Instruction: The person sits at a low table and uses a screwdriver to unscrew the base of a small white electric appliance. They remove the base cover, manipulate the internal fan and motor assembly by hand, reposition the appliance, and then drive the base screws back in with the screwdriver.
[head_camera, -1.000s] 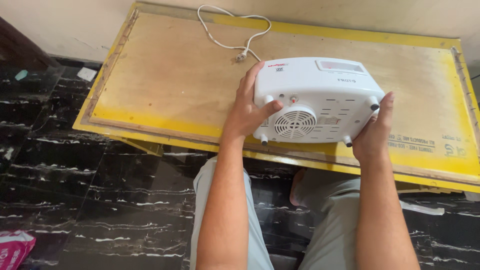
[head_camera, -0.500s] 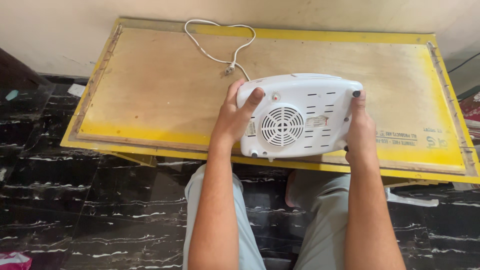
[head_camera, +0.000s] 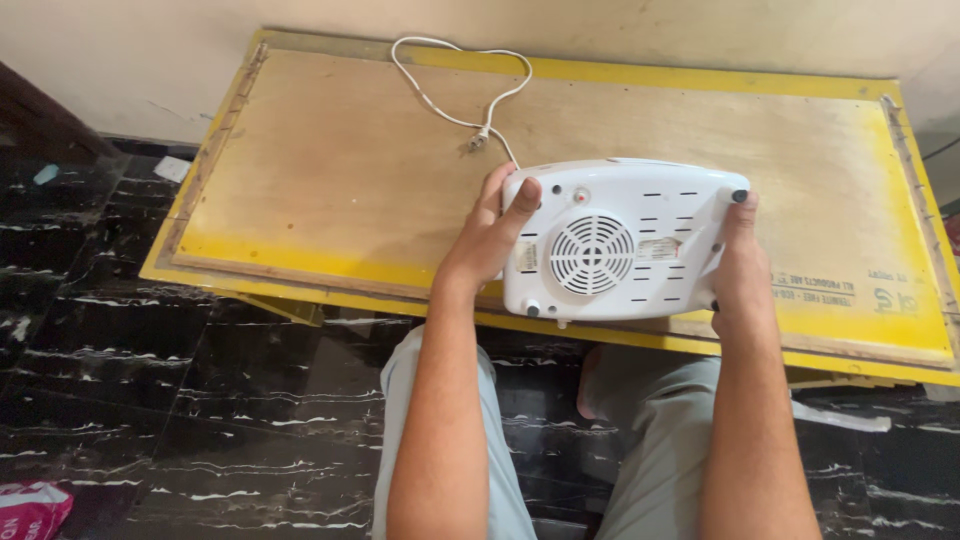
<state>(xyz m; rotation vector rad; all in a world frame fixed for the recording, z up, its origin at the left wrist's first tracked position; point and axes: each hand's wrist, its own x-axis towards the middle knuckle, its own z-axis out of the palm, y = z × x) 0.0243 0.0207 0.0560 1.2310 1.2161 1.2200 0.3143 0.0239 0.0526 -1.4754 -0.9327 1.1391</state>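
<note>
Two bare hands clamp a white plastic fan heater with a round vent grille from either side, holding it at the near edge of a low wooden board table with a yellow painted border. On the heater's left end, the left hand is wrapped firmly, its thumb laid over the front face just beside the grille and its fingers curled out of sight behind the casing. Opposite it, the right hand grips the right end, thumb pressed up along the edge of the face toward a small dark knob at the upper corner, the other fingers hidden behind the body. Both grips are closed tight on the casing, with no gap showing between palm and plastic. Turned toward the camera is the heater's grilled face, with rows of short slots above and beside the round vent and a small pale label to its right; its lower edge overhangs the table's yellow front strip. From behind the heater's upper left, a thin white power cord runs in a loose loop across the bare plywood to the far edge, its plug lying on the board. Below the table, the person's knees in grey trousers show above a black marble floor with white veins.
</note>
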